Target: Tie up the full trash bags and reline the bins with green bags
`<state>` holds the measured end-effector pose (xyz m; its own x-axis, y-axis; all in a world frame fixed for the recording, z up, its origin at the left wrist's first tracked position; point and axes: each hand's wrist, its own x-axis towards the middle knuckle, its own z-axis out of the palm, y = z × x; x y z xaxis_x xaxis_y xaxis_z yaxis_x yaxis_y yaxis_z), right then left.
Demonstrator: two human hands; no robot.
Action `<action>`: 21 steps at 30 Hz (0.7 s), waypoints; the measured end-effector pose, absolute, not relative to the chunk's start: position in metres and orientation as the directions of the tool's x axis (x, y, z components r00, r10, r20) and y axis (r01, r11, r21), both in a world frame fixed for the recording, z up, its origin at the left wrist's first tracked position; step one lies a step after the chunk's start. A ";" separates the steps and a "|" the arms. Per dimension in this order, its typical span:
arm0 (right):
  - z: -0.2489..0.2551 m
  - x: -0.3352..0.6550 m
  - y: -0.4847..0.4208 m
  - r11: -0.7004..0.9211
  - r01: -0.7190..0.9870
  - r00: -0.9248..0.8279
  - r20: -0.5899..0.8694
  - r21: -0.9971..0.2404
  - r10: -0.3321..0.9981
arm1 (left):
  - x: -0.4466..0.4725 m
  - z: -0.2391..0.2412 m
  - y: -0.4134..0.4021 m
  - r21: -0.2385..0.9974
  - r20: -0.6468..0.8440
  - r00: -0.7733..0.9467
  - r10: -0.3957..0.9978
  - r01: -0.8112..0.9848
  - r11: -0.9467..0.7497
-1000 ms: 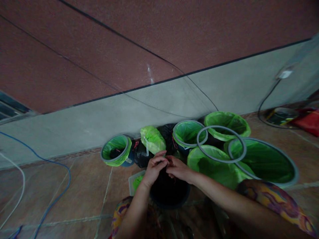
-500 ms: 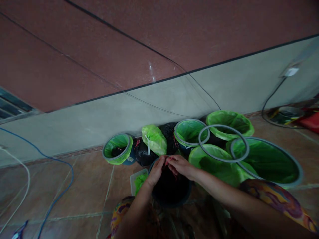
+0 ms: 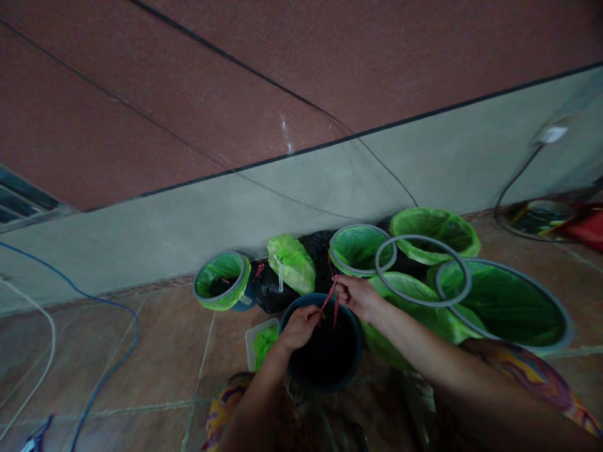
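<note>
A thin red string point(image 3: 328, 297) stretches between my hands. My left hand point(image 3: 301, 326) is closed in a pinch on its lower end, over the left part of a dark blue bin point(image 3: 351, 370). Higher and to the right, my right hand point(image 3: 357, 297) grips the string's upper part, above the bin's far right rim. A loose red end dangles below my right fingers. The inside of the bin is very dark, and its contents cannot be made out.
A green-lined bin point(image 3: 242, 276), a tied green bag point(image 3: 292, 263) and a black bag point(image 3: 273, 289) stand by the wall. Several green-lined bins are at right, with a loose grey ring point(image 3: 466, 285) on them. A white tray point(image 3: 249, 348) sits left; a blue hose point(image 3: 134, 339) crosses the tiles.
My hands were close together over the bin's far rim. They have moved apart, the left down and the right rightward and up, and the red string now shows taut between them.
</note>
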<state>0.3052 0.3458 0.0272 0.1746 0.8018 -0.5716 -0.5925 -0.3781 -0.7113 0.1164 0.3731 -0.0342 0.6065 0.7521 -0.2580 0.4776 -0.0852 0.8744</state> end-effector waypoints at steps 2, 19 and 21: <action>0.026 0.309 0.346 -0.368 -0.491 0.208 -0.516 -0.790 0.831 | 0.116 -0.037 0.375 0.852 -0.264 0.563 0.783 0.517 -0.085; 0.020 0.295 0.350 -0.212 -0.385 -0.005 -0.227 -0.898 0.974 | 0.139 -0.059 0.355 0.880 -0.440 0.768 0.466 0.471 0.055; 0.014 0.300 0.355 -0.200 -0.413 0.053 -0.243 -0.888 0.969 | 0.137 -0.058 0.356 0.889 -0.436 0.785 0.440 0.452 0.075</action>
